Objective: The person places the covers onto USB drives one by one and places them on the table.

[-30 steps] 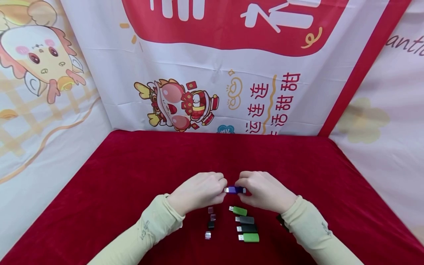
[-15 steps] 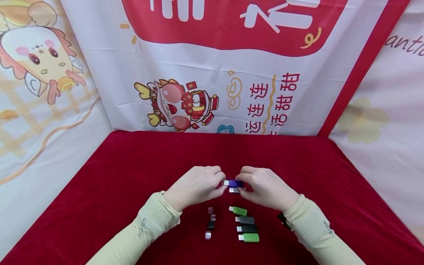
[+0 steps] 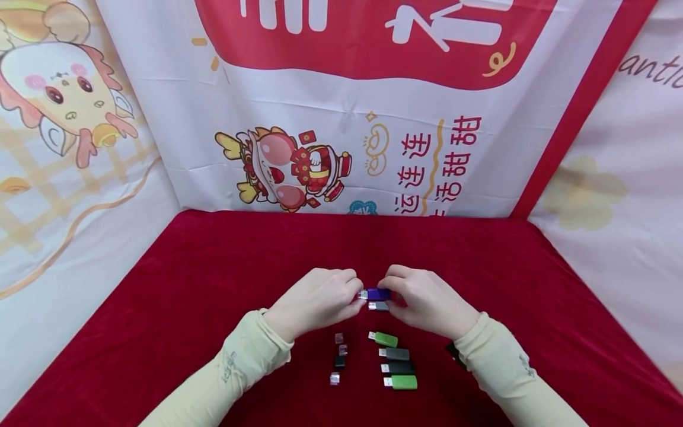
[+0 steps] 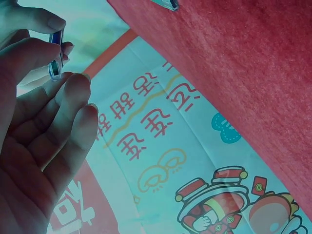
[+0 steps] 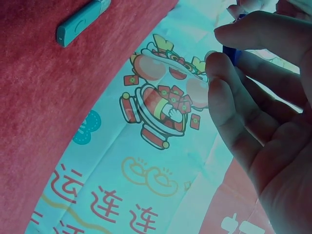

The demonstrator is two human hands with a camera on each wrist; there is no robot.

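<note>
Blue stick point(image 3: 380, 294) is held just beyond the grey stick point(image 3: 379, 306). Body is pinched narrowly by the right hand point(image 3: 428, 299); clear cap point(image 4: 55, 72) at plug end, by the left hand point(image 3: 319, 299). Full seating cannot be told. Cap and plug are best kept aligned, pressed straight.

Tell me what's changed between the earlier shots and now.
The left hand and right hand have moved the purple stick slightly away from the person. A lone gray stick, mostly hidden before, now shows on its nearer side. No hold was visibly taken or let go. The row of four sticks and the four small caps stayed put.
</note>
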